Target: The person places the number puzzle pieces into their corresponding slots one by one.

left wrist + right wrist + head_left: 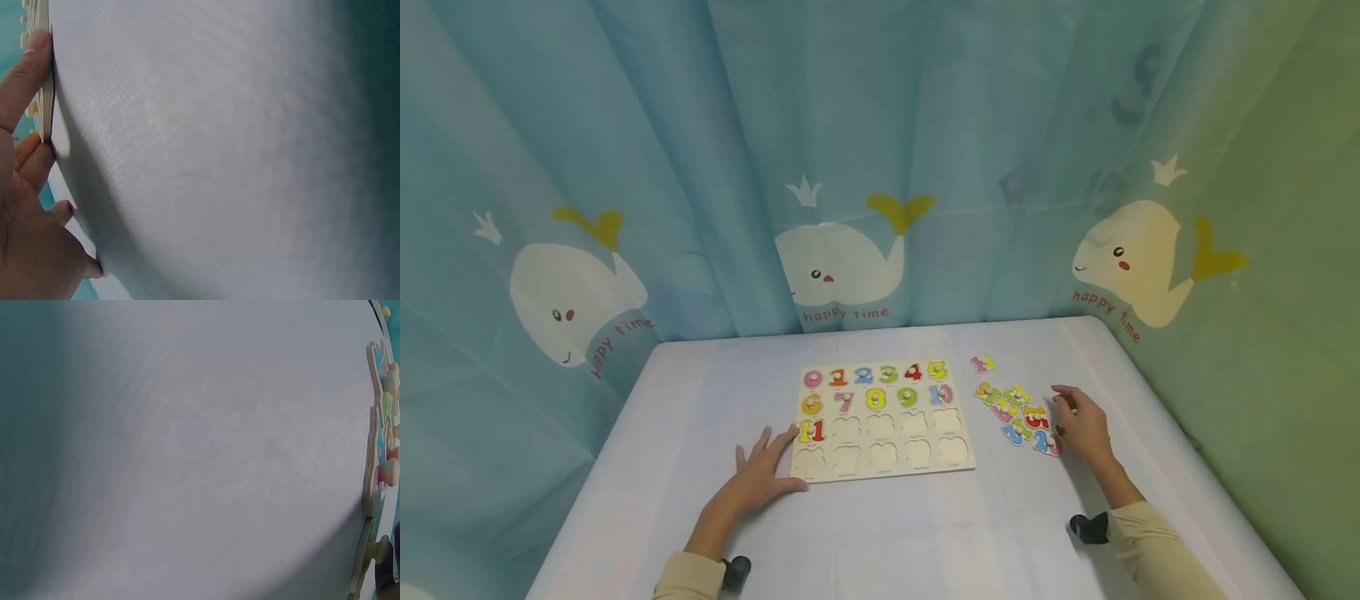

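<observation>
A wooden number puzzle board lies flat on the table, with knobbed pieces 0 to 11 in its upper slots. My left hand rests at its near left corner, thumb along the front edge and a fingertip on the left edge; the thumb touches the board's side. To the right of the board lies a loose heap of number pieces. My right hand hovers at the heap's right side with loosely bent fingers. A piece partly under it shows its knob beside my fingers.
A single pink and yellow number piece lies apart, beyond the heap. The white table backs onto a blue curtain printed with whales. Black straps with a mount sit on both wrists.
</observation>
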Available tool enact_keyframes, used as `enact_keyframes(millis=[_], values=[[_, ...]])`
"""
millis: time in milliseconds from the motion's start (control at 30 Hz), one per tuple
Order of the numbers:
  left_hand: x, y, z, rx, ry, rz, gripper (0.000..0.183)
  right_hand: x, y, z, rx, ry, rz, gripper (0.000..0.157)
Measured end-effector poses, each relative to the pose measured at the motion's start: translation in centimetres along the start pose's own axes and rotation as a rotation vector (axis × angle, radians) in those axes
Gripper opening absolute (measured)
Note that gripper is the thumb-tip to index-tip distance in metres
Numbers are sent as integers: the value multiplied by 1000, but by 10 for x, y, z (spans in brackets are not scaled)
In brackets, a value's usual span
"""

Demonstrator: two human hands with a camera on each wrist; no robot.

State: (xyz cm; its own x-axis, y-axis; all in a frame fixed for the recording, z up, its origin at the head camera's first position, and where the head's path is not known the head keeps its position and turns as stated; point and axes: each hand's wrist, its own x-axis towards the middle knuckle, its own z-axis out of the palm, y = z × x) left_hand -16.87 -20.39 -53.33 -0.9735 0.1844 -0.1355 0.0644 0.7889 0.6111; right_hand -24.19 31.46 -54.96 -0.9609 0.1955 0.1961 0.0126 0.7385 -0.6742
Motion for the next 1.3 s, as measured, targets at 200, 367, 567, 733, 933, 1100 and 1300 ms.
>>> enact_keyframes(millis=[200, 367, 567, 733, 933, 1100, 1300], values=[[1, -3, 1, 18, -2, 4, 96, 3, -5, 0, 0, -4, -27, 31], [3, -4, 3, 24, -14, -4, 97, 4, 3, -13, 24, 54, -1, 33], [2, -5, 3, 39, -22, -8, 99, -5, 21, -42, 36, 94, 19, 33], [2, -4, 0, 39, -23, 2, 99, -14, 32, -52, -26, -31, -92, 30], [2, -3, -2, 58, -27, -5, 97, -15, 20, -37, -37, -147, -162, 29], [2, -1, -3, 42, -26, -1, 97, -18, -3, -12, -15, -207, -228, 29], [2, -2, -1, 32, -27, -2, 97, -24, -18, 14, -13, -283, -346, 32]])
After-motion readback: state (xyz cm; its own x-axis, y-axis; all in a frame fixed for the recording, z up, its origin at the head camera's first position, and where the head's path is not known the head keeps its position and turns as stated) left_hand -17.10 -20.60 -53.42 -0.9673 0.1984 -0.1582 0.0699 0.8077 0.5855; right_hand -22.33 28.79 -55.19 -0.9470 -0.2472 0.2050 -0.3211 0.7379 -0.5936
